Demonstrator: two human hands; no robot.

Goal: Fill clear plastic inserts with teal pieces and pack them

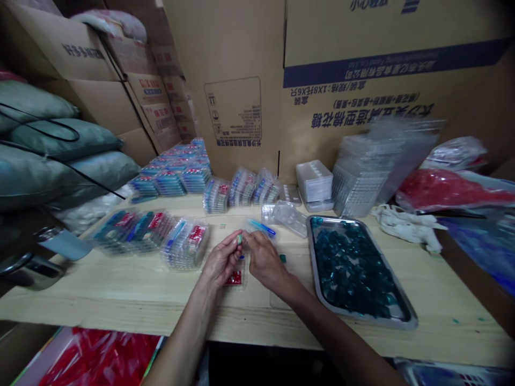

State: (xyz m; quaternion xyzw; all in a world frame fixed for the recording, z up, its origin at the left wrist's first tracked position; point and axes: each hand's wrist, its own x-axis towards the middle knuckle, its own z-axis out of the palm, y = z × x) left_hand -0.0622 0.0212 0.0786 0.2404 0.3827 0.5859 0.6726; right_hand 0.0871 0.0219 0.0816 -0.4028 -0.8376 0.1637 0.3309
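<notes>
My left hand pinches a small light-green piece between thumb and finger. My right hand is close beside it, its fingers drawn together near the piece; whatever they grip is hidden. Below the hands, partly covered, lies a clear plastic package with red pieces in it. Just beyond my fingers a blue pen-like item rests in clear plastic. A dark green piece shows beside my right hand, over a clear plastic sheet or tray.
To the right stands a metal tray of dark teal pieces, with white gloves beyond it. Filled clear packs stand at left. Stacked clear trays and white trays line the back before a large cardboard box.
</notes>
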